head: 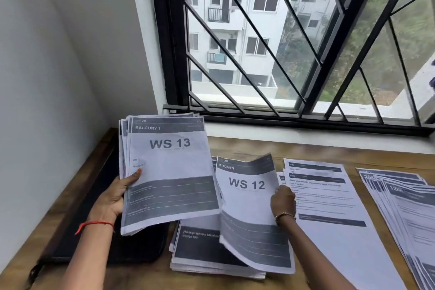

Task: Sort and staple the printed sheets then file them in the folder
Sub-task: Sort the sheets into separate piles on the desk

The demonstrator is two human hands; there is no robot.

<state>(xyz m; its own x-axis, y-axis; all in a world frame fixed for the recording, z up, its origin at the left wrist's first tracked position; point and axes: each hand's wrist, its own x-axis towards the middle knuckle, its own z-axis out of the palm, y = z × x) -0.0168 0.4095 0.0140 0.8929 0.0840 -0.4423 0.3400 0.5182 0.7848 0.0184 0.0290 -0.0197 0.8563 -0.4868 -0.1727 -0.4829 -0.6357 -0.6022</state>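
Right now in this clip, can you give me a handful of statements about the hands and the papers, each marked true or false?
1. The left hand holds the WS 13 stack raised off the table. True.
2. The right hand grips a stapler. False: it pinches the edge of the WS 12 sheet.
3. The WS 12 sheet is headed KITCHEN. True.
4. The black folder lies to the right of all the paper piles. False: it lies at the left, below the WS 13 stack.
5. A fanned pile of sheets lies at the far right of the table. True.
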